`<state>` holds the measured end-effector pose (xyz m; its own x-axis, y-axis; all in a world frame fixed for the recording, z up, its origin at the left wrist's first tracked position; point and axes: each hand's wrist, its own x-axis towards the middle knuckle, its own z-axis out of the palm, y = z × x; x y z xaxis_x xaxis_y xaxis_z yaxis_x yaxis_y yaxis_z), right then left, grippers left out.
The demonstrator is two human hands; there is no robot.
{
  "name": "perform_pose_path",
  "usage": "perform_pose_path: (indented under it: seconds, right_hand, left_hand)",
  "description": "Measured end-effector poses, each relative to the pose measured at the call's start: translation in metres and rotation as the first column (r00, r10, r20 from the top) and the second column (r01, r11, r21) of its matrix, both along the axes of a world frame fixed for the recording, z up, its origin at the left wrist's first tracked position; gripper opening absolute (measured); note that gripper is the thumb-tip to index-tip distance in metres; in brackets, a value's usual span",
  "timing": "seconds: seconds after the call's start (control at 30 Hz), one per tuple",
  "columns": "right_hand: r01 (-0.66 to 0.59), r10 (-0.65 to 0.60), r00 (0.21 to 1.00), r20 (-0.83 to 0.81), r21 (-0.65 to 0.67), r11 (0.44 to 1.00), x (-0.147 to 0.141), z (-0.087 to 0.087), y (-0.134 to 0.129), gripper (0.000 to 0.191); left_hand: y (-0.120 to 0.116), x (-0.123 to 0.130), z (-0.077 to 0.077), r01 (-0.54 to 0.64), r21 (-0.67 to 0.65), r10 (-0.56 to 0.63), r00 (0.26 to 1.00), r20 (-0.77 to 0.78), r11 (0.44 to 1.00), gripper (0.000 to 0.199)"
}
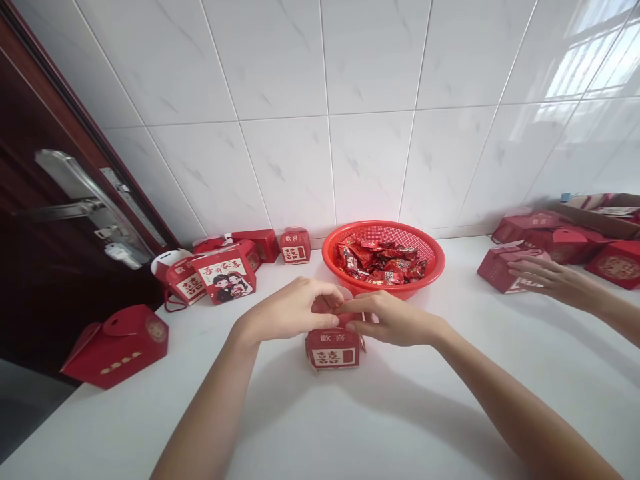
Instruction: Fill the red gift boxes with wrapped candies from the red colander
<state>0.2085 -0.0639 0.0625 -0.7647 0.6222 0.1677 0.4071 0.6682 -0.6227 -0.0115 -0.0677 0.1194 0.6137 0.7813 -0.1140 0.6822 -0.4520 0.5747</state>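
A small red candy box point(333, 352) with a cream label and gold characters stands upright on the white table. Its upper flaps are raised and partly hidden behind my fingers. My left hand point(295, 310) curves over the box top from the left, thumb and fingers closed on a flap. From the right, my right hand point(387, 319) grips the upper flaps too, its fingertips meeting those of my left hand. Just behind the box is a red plastic basket point(434, 267) holding many wrapped candies point(385, 260).
Several red boxes stand at left, including a picture box point(227, 275), a tilted box point(120, 347) and a small box point(295, 245) by the tiled wall. At right, another person's hand point(547, 275) touches a red box point(500, 269). An open carton point(607, 207) lies behind more boxes.
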Motion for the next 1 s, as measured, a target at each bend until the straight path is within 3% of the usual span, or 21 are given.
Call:
perform_pose_path:
  seconds: [0.2, 0.4, 0.53, 0.73, 1.0]
  right_hand:
    - [-0.063, 0.065, 0.994, 0.091, -0.024, 0.998, -0.011, -0.010, -0.003, 0.031]
    - [-0.067, 0.053, 0.981, 0.188, 0.069, 0.995, -0.015, -0.005, -0.011, 0.035]
    - [0.005, -0.024, 0.973, 0.228, 0.086, 0.996, -0.013, 0.004, -0.015, 0.025]
    - [0.111, -0.130, 0.973, 0.189, 0.107, 0.988, 0.000, 0.012, -0.015, 0.041]
    - [0.260, -0.279, 0.922, 0.268, 0.105, 0.960, 0.018, 0.029, -0.013, 0.038]
  left_hand:
    - [-0.006, 0.001, 0.003, 0.036, -0.006, -0.036, 0.987, -0.160, 0.999, 0.036]
    - [-0.010, 0.002, 0.003, 0.072, 0.003, -0.070, 0.978, -0.199, 0.997, 0.033]
    - [-0.012, 0.001, 0.007, 0.091, 0.015, -0.087, 0.981, -0.170, 0.996, 0.044]
    - [-0.011, -0.005, 0.007, 0.031, 0.061, -0.015, 0.967, -0.253, 0.998, 0.060]
    - [-0.004, -0.010, -0.001, -0.012, 0.115, 0.043, 0.964, -0.262, 0.993, 0.065]
